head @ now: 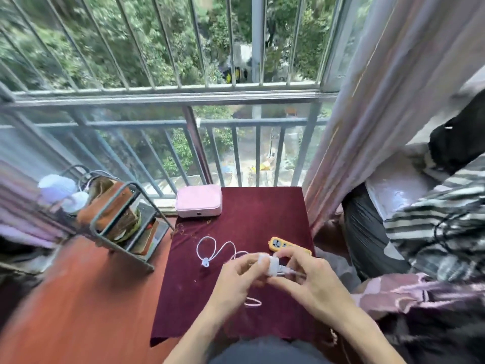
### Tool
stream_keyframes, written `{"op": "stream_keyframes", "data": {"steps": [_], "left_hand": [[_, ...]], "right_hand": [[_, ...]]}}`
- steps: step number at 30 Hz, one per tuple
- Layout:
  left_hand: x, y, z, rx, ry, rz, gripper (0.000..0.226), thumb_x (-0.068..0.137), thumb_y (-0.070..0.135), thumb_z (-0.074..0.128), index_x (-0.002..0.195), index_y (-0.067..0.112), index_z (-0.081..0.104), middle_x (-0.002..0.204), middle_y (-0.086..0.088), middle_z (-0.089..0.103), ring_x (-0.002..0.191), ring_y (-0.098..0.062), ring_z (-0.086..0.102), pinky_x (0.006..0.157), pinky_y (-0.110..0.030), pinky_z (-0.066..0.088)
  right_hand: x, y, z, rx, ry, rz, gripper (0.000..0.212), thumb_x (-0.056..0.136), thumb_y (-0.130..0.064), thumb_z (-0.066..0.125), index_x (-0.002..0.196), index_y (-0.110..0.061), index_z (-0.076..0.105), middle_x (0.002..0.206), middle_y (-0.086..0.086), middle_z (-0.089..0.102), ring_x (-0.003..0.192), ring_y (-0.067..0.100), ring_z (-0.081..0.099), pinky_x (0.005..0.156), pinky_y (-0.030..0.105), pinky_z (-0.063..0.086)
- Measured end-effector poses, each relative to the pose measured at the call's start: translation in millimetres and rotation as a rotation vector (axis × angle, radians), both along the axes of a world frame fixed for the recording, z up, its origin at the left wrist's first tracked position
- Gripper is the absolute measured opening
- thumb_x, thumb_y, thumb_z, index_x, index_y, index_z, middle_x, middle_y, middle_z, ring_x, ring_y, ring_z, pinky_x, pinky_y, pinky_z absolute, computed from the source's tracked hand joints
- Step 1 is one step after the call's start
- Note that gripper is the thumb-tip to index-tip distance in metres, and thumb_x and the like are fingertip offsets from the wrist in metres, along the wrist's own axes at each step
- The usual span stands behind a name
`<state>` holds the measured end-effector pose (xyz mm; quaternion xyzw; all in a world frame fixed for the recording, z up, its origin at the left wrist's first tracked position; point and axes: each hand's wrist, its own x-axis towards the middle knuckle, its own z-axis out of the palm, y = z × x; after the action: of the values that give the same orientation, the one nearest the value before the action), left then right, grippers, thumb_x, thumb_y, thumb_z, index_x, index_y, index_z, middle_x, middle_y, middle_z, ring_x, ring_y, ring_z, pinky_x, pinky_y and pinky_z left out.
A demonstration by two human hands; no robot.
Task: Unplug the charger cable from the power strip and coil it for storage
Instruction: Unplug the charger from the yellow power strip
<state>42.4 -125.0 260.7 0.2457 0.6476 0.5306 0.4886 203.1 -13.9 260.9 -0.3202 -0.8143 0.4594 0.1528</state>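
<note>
A white charger block [270, 264] is held above the dark red cloth [252, 222] between both hands. My left hand [237, 277] grips its left side. My right hand [307, 278] pinches the cable plug at its right end. The white cable [223, 249] trails left across the cloth in loose loops, ending in a small connector [205, 262]. Another loop of cable [253, 302] shows below my left hand. The yellow power strip [284, 245] lies just behind my hands, partly hidden by them, with nothing plugged into its visible socket.
A pink case [198, 200] sits at the cloth's far left corner. A metal rack [123, 219] with books and bags stands on the orange desk to the left. A curtain [367, 127] and striped fabric [433, 211] crowd the right. A barred window is ahead.
</note>
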Motion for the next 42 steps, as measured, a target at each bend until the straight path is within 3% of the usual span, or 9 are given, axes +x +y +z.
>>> {"op": "stream_keyframes", "data": {"steps": [6,10,14,20,29,34,36,39,42], "left_hand": [[2.3,7.6,22.8,0.088,-0.066,0.129,0.037,0.086,0.028,0.068,0.11,0.001,0.074,0.104,-0.029,0.075,0.086,-0.03,0.068,0.083,-0.042,0.052],[0.9,1.4,24.5,0.12,-0.09,0.148,0.031,0.092,0.024,0.066,0.113,0.002,0.072,0.104,-0.023,0.078,0.093,-0.032,0.073,0.091,-0.044,0.056],[-2.7,-9.8,25.7,0.125,-0.065,0.118,0.028,0.096,0.025,0.063,0.115,0.007,0.072,0.103,-0.017,0.079,0.094,-0.029,0.074,0.091,-0.039,0.056],[-4.1,-25.8,25.0,0.161,-0.048,0.097,0.029,0.094,0.03,0.065,0.112,0.01,0.076,0.096,-0.011,0.08,0.083,-0.012,0.073,0.076,-0.019,0.055],[2.5,-32.5,22.8,0.175,-0.013,0.113,0.025,0.098,0.026,0.063,0.113,0.011,0.076,0.1,-0.015,0.079,0.09,-0.02,0.073,0.082,-0.024,0.056],[-4.2,-33.9,11.0,0.144,-0.014,0.12,0.026,0.097,0.025,0.065,0.113,0.008,0.076,0.103,-0.017,0.078,0.094,-0.023,0.075,0.084,-0.025,0.057],[-12.0,-37.2,-3.8,0.09,0.005,0.159,0.025,0.092,0.028,0.072,0.109,0.01,0.078,0.1,-0.014,0.08,0.091,-0.019,0.076,0.08,-0.022,0.057],[-31.1,-47.9,-50.4,-0.147,0.169,0.246,0.013,0.087,0.025,0.08,0.096,0.017,0.081,0.092,-0.002,0.081,0.087,-0.013,0.075,0.083,-0.028,0.057],[-51.2,-64.4,-105.1,-0.448,0.309,0.306,0.015,0.079,0.028,0.083,0.091,0.021,0.078,0.089,0.006,0.077,0.088,-0.013,0.071,0.078,-0.03,0.052]], "right_hand": [[-4.5,9.4,16.8,0.149,-0.032,0.048,0.039,0.082,-0.062,0.068,0.114,-0.042,0.059,0.078,-0.006,0.07,0.066,0.005,0.062,0.069,0.028,0.055],[-6.3,7.3,19.6,0.267,-0.105,0.101,0.03,0.089,-0.063,0.062,0.103,-0.037,0.058,0.068,-0.014,0.059,0.065,0.004,0.057,0.063,0.022,0.045],[-9.9,4.4,24.9,0.178,-0.084,0.229,0.022,0.101,-0.051,0.058,0.104,-0.029,0.061,0.08,-0.01,0.066,0.07,0.009,0.059,0.069,0.033,0.05],[-9.7,-1.6,28.9,0.151,0.027,0.279,0.016,0.103,-0.039,0.063,0.093,-0.026,0.064,0.063,-0.016,0.052,0.054,0.009,0.045,0.055,0.03,0.038],[-10.9,-3.3,15.8,0.131,0.101,0.298,0.015,0.104,-0.037,0.066,0.096,-0.025,0.069,0.063,-0.016,0.057,0.055,0.01,0.052,0.055,0.039,0.046],[-10.3,1.7,0.9,0.202,0.073,0.253,0.013,0.1,-0.039,0.068,0.112,-0.033,0.072,0.086,-0.028,0.065,0.072,-0.003,0.06,0.067,0.008,0.04],[-11.7,5.4,-15.3,0.215,0.026,0.23,0.012,0.102,-0.031,0.065,0.113,-0.029,0.07,0.092,-0.024,0.064,0.08,-0.002,0.061,0.075,0.014,0.045],[-20.1,8.6,-44.3,0.312,-0.088,0.19,0.011,0.104,-0.018,0.061,0.107,-0.016,0.072,0.094,0.0,0.062,0.083,0.019,0.06,0.077,0.046,0.052],[-33.9,9.2,-64.0,0.609,-0.233,0.111,0.018,0.101,-0.03,0.067,0.096,-0.017,0.077,0.087,0.005,0.057,0.075,0.027,0.055,0.068,0.045,0.048]]}}
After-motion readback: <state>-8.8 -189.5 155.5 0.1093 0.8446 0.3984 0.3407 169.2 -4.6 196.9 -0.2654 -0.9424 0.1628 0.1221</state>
